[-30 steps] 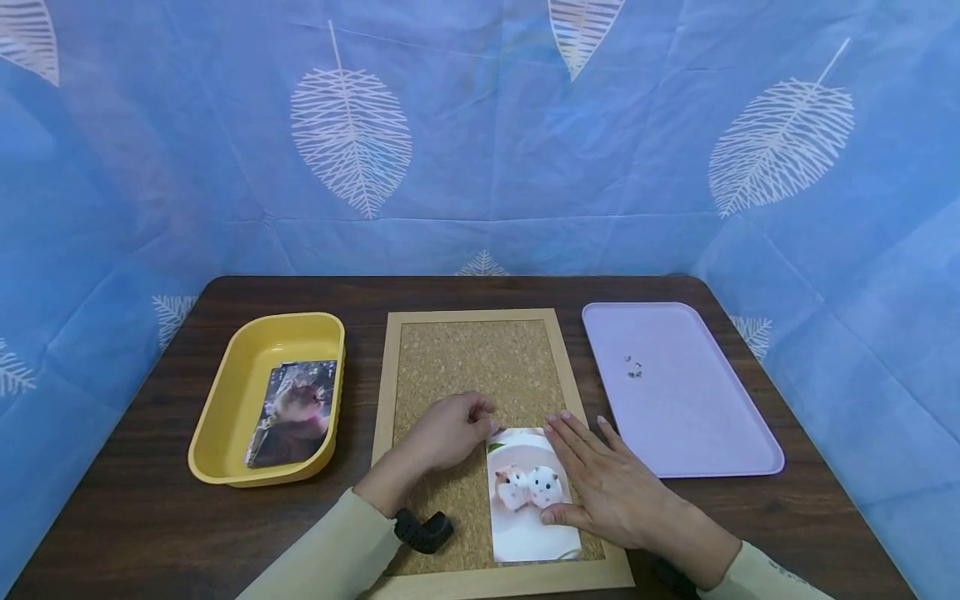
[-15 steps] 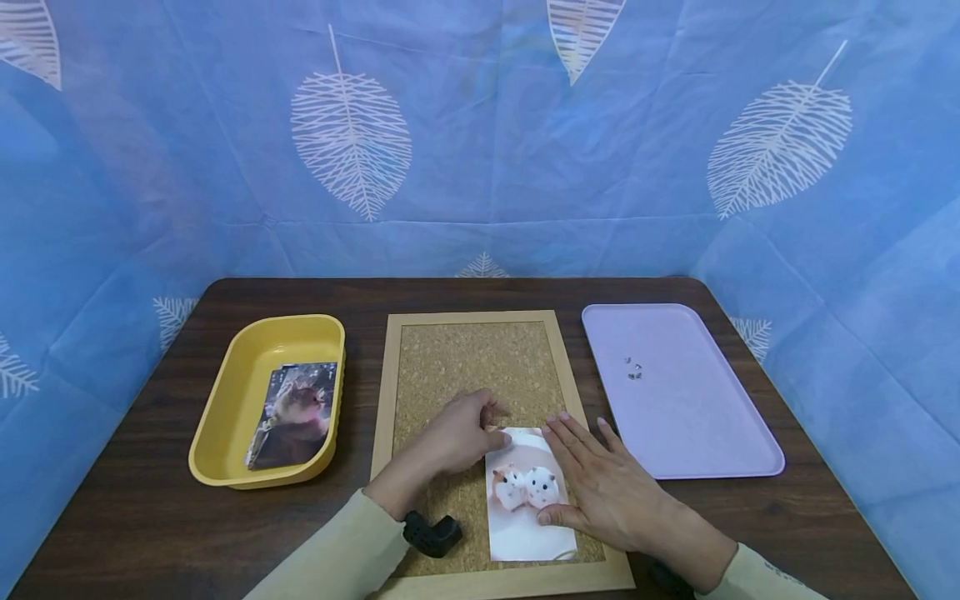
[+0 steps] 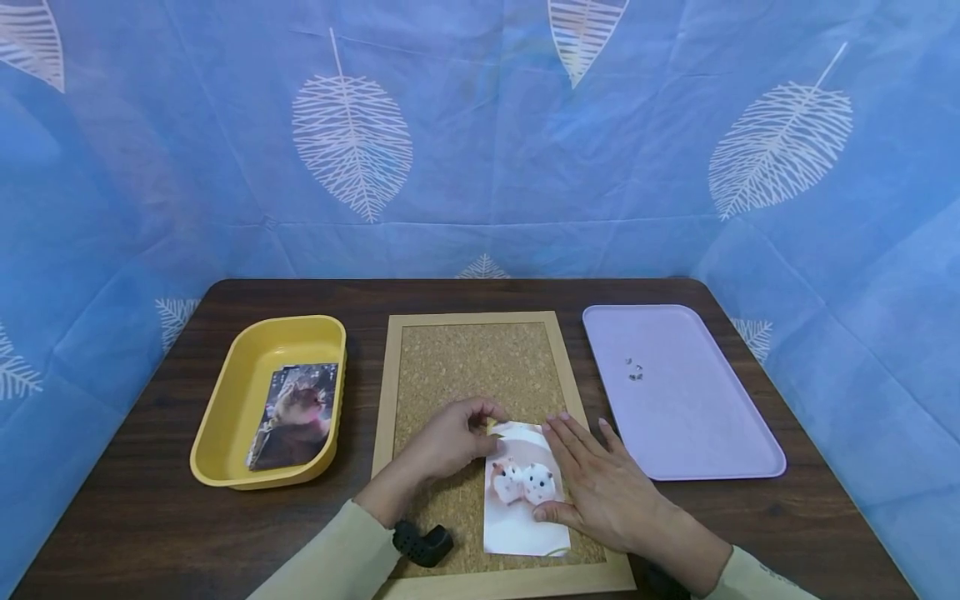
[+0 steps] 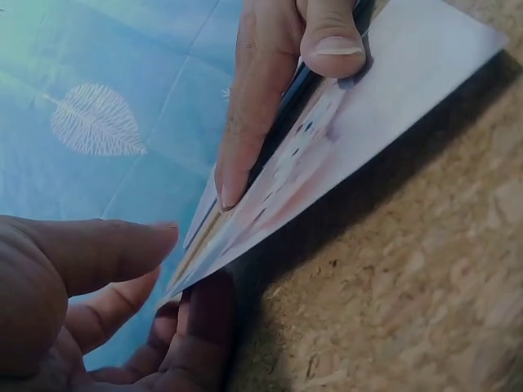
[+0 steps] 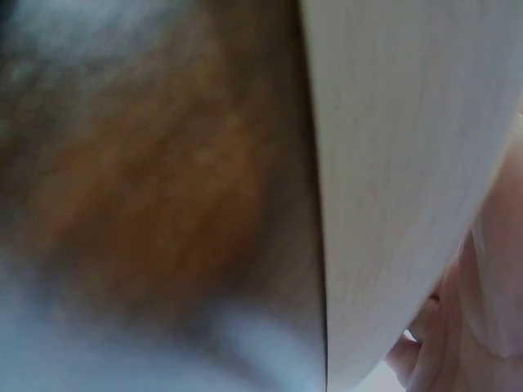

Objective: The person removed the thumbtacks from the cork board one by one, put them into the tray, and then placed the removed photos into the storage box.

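Note:
A photo print (image 3: pixel 517 525) of two small white animals lies over the lower right of a wood-framed cork board (image 3: pixel 480 358). My left hand (image 3: pixel 450 437) is at the print's far left corner, which it holds between curled fingers. In the left wrist view the print's (image 4: pixel 409 73) left edge stands off the cork with a shadow under it. My right hand (image 3: pixel 611 487) rests flat along the print's right side, fingers straight and thumb over the print. The right wrist view is mostly blurred, with the pale wooden frame (image 5: pixel 392 163) across it.
Left of the board a yellow tray (image 3: pixel 217 417) bears a stack of photo prints (image 3: pixel 296 417). On the right lies a lilac tray (image 3: pixel 697 400) with several tiny shiny pieces (image 3: pixel 635 372). A blue leaf-patterned cloth (image 3: pixel 480 125) hangs behind the dark table (image 3: pixel 112 517).
The print has shifted slightly left and away from me. My left fingers shifted about its far left corner, while the right hand stayed nearly in place.

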`<state>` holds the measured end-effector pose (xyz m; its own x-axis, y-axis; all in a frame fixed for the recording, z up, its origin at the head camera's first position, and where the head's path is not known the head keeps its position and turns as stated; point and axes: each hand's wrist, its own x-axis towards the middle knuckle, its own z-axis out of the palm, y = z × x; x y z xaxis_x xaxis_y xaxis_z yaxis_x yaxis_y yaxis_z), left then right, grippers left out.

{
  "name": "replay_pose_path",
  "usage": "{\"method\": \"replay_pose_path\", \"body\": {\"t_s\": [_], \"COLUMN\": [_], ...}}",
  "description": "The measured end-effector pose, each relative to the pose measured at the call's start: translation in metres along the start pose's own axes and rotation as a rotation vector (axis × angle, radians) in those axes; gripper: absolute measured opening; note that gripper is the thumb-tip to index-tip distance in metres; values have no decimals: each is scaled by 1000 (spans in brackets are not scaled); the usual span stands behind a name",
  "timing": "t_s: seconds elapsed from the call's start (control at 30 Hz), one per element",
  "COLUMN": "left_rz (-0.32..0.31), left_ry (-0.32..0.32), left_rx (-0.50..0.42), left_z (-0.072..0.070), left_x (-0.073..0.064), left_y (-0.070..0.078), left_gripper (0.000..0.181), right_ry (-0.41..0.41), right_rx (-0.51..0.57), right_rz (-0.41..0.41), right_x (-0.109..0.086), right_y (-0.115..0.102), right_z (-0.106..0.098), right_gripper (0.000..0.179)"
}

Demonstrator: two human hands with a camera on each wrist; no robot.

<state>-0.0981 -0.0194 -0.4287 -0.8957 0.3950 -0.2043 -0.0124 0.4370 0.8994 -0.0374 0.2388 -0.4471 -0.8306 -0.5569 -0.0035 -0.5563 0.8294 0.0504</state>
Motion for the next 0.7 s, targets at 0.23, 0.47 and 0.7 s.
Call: {"method": "replay_pose_path", "body": {"t_s": [0.23, 0.47, 0.7], "left_rz": [15, 36, 31], "left_ry": [-32, -78, -47], "left_rx": [-39, -1, -40], "left_z": [-2, -2, -9], "left_x": [-2, -3, -5], "left_y": [0, -2, -6], "left_gripper": [36, 48, 46], "right_ry": [7, 15, 16], "right_rx": [-1, 2, 57], "right_rz": [9, 18, 21], "right_x": [0, 1, 2], "right_y": [-1, -2, -2], "right_z": [0, 0, -1], "right_gripper": [107, 107, 105]}}
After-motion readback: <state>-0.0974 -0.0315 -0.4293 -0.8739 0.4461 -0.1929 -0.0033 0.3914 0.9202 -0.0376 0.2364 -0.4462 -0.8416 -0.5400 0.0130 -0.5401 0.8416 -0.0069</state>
